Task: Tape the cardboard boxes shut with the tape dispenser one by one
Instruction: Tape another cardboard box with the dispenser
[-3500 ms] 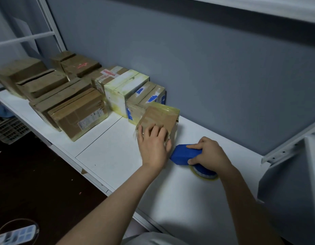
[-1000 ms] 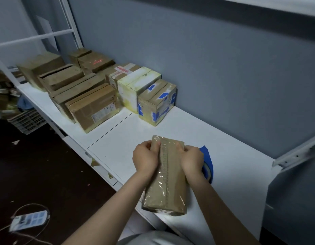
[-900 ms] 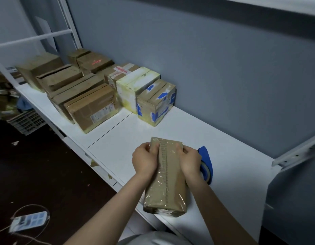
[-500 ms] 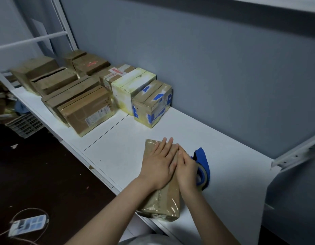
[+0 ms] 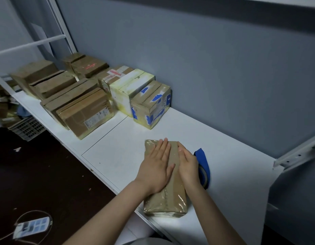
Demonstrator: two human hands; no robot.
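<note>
Fingers (image 5: 163,150) straight and flat on both hands, gripping nothing: left hand (image 5: 157,167) palm-down with fingers slightly fanned, right hand (image 5: 187,164) close beside it with fingers held together. Both press on the top face of the small box (image 5: 166,200), which lies lengthwise at the front of the white bench (image 5: 232,152), its near end about level with the bench edge. Glossy clear tape shows over the near end and along the top (wrinkled at the near corner). Reading: this is the rub-down step, smoothing a laid strip so it bonds to the cardboard, and this box looks close to finished. Tape dispenser (image 5: 204,162), blue, lies on the bench just right of the box, at the outer edge of the right hand; touching or merely beside it, cannot tell. Neither hand holds it. Further boxes (image 5: 86,114) stand in a row along the bench toward the left rear, by the grey wall. Several carry tape, but whether any are unsealed cannot be judged from here. Next move, as I judge it: lift both hands, shift this box aside and back from the edge, draw one from the row to the front, then take up the dispenser with the right hand. Care needed not to nudge the small box off the front edge.
</note>
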